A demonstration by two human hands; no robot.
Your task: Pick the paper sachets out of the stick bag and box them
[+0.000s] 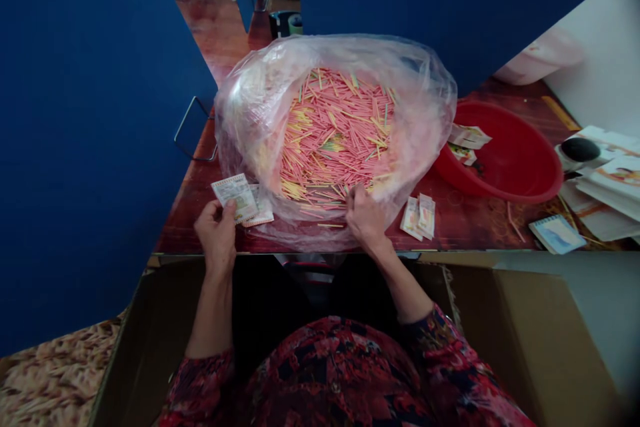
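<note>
A large clear plastic bag (250, 100) lies open on the dark red table, full of thin pink, yellow and green sticks (345, 120). My left hand (218, 227) pinches a small printed packet (235, 196) left of the bag's front edge. Another packet (262, 207) lies partly beneath it. At the front of the bag, my right hand (365, 215) is closed, its fingertips at the nearest sticks; whatever they hold is too small to make out. A few small packets (419, 217) lie on the table right of that hand.
A red basin (520, 153) with some packets inside stands right of the bag. Farther right are a small notepad (557, 233) and stacked papers (617, 180). Blue panels (90, 113) rise left and behind. Cardboard (540, 333) lies below the table edge. A person's arm shows at the top left.
</note>
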